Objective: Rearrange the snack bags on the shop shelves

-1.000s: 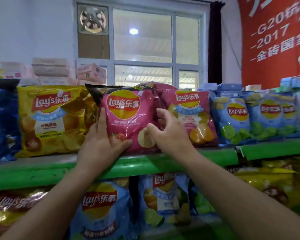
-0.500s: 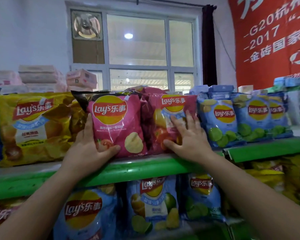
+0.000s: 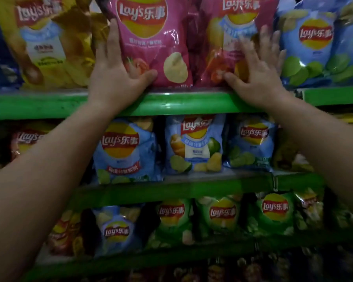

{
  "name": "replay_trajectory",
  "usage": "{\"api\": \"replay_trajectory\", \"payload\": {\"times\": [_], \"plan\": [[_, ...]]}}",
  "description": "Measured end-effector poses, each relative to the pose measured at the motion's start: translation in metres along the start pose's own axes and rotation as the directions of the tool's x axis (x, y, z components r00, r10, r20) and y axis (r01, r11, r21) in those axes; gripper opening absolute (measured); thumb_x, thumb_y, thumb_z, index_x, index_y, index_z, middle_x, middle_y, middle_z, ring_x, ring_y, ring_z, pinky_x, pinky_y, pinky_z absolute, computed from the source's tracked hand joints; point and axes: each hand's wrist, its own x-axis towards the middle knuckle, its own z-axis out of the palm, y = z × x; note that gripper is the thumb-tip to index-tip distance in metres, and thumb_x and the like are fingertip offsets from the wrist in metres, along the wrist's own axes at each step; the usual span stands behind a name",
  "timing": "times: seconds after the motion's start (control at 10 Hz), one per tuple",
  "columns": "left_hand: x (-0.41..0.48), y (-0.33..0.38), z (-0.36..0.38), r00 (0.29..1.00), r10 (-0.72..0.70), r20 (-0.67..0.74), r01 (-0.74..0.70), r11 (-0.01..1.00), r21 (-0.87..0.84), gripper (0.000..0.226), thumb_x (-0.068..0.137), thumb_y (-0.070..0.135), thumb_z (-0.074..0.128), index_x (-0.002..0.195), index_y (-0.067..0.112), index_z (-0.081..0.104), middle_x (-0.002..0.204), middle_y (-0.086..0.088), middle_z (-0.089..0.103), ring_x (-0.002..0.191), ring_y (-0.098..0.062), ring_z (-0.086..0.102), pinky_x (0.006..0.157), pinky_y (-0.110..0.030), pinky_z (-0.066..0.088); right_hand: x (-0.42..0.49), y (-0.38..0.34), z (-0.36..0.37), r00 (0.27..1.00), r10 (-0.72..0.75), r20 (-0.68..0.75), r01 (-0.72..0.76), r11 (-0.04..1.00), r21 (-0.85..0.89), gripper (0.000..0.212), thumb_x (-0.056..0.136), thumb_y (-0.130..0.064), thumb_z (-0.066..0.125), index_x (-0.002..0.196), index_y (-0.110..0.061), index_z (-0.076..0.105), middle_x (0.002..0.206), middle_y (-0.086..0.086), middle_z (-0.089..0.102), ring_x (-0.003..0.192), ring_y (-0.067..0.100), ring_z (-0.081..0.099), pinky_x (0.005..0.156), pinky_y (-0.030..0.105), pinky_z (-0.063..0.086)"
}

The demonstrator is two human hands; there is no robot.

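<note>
left hand point(image 3: 115, 78): flat and open-palmed against the left edge of the pink Lay's bag point(image 3: 151, 43), thumb hooked under its lower corner; bracing more than pinching, likely to keep the bag upright.
right hand point(image 3: 257, 72): fingers spread wide, pressed onto the face of the darker pink Lay's bag point(image 3: 232, 37); no closed grip, looks like pushing it back or squaring it. Motion-blurred.
pink bags: both stand on the top green shelf point(image 3: 171, 102), touching side by side, fronts facing out.
neighbours: yellow Lay's bag point(image 3: 45, 43) just left, blue lime Lay's bag point(image 3: 308, 47) just right; flavours grouped.
lower shelves: blue and green bags in rows, untouched.
step: judged as aligning the pink pair at the shelf edge.
risk: slick puffy bags could tip forward when released.
</note>
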Motion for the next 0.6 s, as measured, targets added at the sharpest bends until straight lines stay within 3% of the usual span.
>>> {"api": "replay_trajectory", "payload": {"times": [0.1, 0.3, 0.4, 0.5, 0.6], "plan": [[-0.004, 0.000, 0.006, 0.994, 0.044, -0.100, -0.039, 0.997, 0.060, 0.106, 0.078, 0.070, 0.056, 0.156, 0.019, 0.006, 0.155, -0.015, 0.028, 0.140, -0.029, 0.033, 0.111, -0.042, 0.030, -0.009, 0.003, 0.004, 1.000, -0.026, -0.017, 0.026, 0.999, -0.021, 0.074, 0.092, -0.054, 0.046, 0.155, -0.031, 0.016, 0.163, 0.017, -0.007, 0.148, 0.041, -0.012, 0.115, 0.061, -0.007], [-0.014, 0.009, 0.022, 0.965, 0.075, -0.252, -0.046, 0.992, 0.119, 0.095, 0.083, 0.064, 0.055, 0.155, 0.015, 0.019, 0.157, -0.026, 0.022, 0.145, -0.038, 0.024, 0.117, -0.044, 0.023, -0.018, 0.007, 0.006, 0.997, -0.065, -0.032, 0.064, 0.998, -0.017, 0.067, 0.095, -0.048, 0.046, 0.154, -0.030, 0.021, 0.163, 0.017, -0.004, 0.149, 0.039, -0.010, 0.116, 0.060, -0.007], [-0.023, 0.025, 0.031, 0.938, 0.177, -0.297, -0.117, 0.971, 0.210, 0.082, 0.087, 0.048, 0.057, 0.154, 0.013, 0.025, 0.155, -0.032, 0.021, 0.144, -0.045, 0.021, 0.117, -0.053, 0.018, -0.027, 0.009, 0.001, 0.998, -0.064, -0.028, 0.065, 0.996, 0.054, 0.063, 0.095, -0.043, 0.048, 0.151, -0.024, 0.030, 0.163, 0.017, 0.002, 0.149, 0.039, -0.007, 0.117, 0.058, -0.005], [-0.026, 0.036, 0.048, 0.936, 0.228, -0.267, -0.150, 0.947, 0.284, 0.080, 0.084, 0.039, 0.058, 0.154, 0.016, 0.026, 0.152, -0.040, 0.015, 0.143, -0.054, 0.012, 0.113, -0.063, 0.005, -0.045, 0.007, -0.008, 0.995, -0.025, -0.094, 0.043, 0.979, 0.198, 0.054, 0.093, -0.033, 0.053, 0.143, -0.014, 0.045, 0.160, 0.017, 0.018, 0.149, 0.037, 0.006, 0.120, 0.053, 0.007], [-0.030, 0.041, 0.054, 0.924, 0.205, -0.322, -0.078, 0.927, 0.367, 0.083, 0.082, 0.040, 0.055, 0.154, 0.018, 0.023, 0.147, -0.049, 0.012, 0.138, -0.063, 0.010, 0.109, -0.069, 0.003, -0.095, 0.002, -0.009, 0.982, -0.083, -0.172, 0.143, 0.914, 0.380, 0.039, 0.092, -0.023, 0.055, 0.126, -0.005, 0.059, 0.150, 0.018, 0.039, 0.144, 0.035, 0.026, 0.119, 0.045, 0.019]]}}
